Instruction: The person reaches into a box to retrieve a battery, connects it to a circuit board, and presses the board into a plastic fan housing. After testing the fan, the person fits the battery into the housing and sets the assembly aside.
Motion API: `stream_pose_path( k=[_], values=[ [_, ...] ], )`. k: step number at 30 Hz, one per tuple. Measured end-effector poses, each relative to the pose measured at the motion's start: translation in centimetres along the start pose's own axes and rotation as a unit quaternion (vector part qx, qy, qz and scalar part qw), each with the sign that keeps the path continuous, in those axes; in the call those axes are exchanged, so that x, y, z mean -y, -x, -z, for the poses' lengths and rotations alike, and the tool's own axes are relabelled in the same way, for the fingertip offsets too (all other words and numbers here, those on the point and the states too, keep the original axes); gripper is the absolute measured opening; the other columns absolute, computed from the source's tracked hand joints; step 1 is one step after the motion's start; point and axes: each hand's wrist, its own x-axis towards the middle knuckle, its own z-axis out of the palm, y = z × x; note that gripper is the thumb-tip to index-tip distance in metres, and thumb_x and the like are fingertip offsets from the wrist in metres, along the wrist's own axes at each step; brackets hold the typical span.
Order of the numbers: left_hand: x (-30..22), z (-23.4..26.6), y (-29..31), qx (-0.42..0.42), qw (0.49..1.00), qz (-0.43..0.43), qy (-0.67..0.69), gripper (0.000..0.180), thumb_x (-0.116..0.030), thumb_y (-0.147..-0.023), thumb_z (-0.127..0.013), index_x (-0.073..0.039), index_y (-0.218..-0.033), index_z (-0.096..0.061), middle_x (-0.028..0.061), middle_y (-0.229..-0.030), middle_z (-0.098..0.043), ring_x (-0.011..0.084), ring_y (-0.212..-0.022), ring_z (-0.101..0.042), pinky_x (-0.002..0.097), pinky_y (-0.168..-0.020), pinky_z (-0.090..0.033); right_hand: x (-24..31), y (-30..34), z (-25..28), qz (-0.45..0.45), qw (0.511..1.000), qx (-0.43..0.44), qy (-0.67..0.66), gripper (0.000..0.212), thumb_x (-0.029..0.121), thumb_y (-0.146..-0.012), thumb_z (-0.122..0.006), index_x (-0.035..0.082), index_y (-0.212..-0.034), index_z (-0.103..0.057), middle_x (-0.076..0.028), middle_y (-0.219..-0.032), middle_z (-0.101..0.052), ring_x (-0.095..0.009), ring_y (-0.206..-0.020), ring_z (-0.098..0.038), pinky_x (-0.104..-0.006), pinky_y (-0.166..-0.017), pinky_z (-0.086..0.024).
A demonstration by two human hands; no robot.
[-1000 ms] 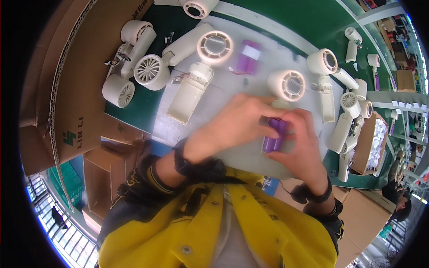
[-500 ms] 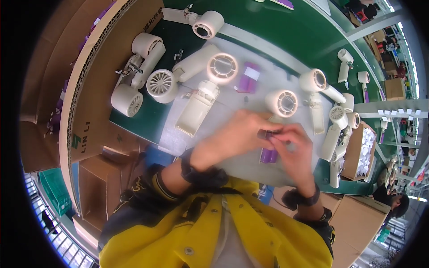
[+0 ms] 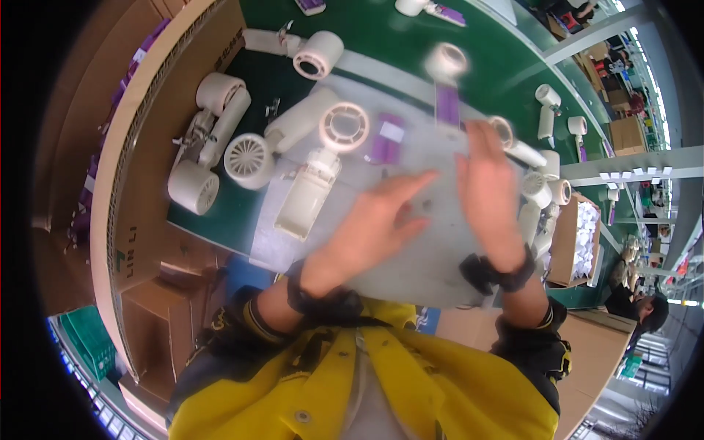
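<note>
Both hands (image 3: 374,220) (image 3: 488,191) now apart, fingers released, over grey mat (image 3: 425,271) on green bench (image 3: 381,37), factory rm.

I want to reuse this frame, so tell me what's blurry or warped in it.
Head view: both bare hands, left hand and right hand, are motion-smeared; the white round fan housing stays fairly sharp; the green table edge bends toward the black fisheye rim.

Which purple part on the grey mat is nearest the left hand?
The purple rectangular part with a white label, just beyond the left hand; the other purple piece lies farther off.
</note>
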Motion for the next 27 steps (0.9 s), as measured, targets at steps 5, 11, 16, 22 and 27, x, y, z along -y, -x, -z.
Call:
stream_pose_path(
  k=[5,11,16,22,27],
  values=[
    [0.9,-0.1,0.6,0.007,0.999,-0.018,-0.045,0.056,-0.002,-0.079,-0.075,-0.010,-0.132,-0.059,0.0141,-0.117,-0.064,0.0248,-0.083,-0.065,0.0321,-0.073,-0.057,-2.7,-6.9,4.6,-0.147,0.987,0.035,-0.061,0.028,0.014,-0.085,-0.070,-0.003,-0.107,-0.067,-0.023,-0.101,-0.069,-0.039,-0.094,-0.067,-0.0448,-0.078,-0.054],
    [1.3,-0.4,0.4,0.009,0.996,-0.071,-0.054,0.041,-0.002,-0.080,-0.074,-0.006,-0.120,-0.064,0.0140,-0.110,-0.065,0.0252,-0.077,-0.065,0.0332,-0.070,-0.055,-29.9,-9.7,1.0,-0.155,0.923,0.290,0.203,0.034,0.037,-0.088,-0.065,0.003,-0.090,-0.072,-0.022,-0.096,-0.070,-0.039,-0.094,-0.067,-0.0460,-0.080,-0.054],
    [1.7,-1.6,-0.3,0.010,0.994,-0.099,-0.044,0.033,-0.003,-0.081,-0.073,-0.004,-0.114,-0.064,0.0140,-0.104,-0.064,0.0256,-0.072,-0.064,0.0346,-0.068,-0.054,-41.0,-5.7,-2.6,-0.113,0.915,0.366,0.125,0.021,0.025,-0.086,-0.066,0.006,-0.089,-0.073,-0.017,-0.088,-0.071,-0.036,-0.085,-0.069,-0.0418,-0.077,-0.055],
    [2.5,-1.3,0.2,-0.048,0.993,-0.098,-0.052,0.030,-0.004,-0.082,-0.073,-0.002,-0.110,-0.064,0.0143,-0.100,-0.064,0.0260,-0.067,-0.063,0.0357,-0.064,-0.053,-22.0,-10.1,0.2,-0.136,0.988,0.041,-0.057,0.009,0.005,-0.081,-0.063,0.006,-0.089,-0.068,-0.017,-0.082,-0.068,-0.033,-0.077,-0.068,-0.0400,-0.071,-0.052],
    [1.6,-1.5,0.0,-0.143,0.983,-0.038,-0.104,0.032,-0.004,-0.082,-0.071,-0.003,-0.113,-0.062,0.0171,-0.095,-0.061,0.0273,-0.064,-0.064,0.0366,-0.062,-0.053,-6.3,-7.2,2.7,0.039,0.995,0.051,-0.071,0.012,-0.003,-0.078,-0.061,0.001,-0.089,-0.064,-0.019,-0.086,-0.059,-0.040,-0.076,-0.059,-0.0415,-0.069,-0.048]
  ],
)
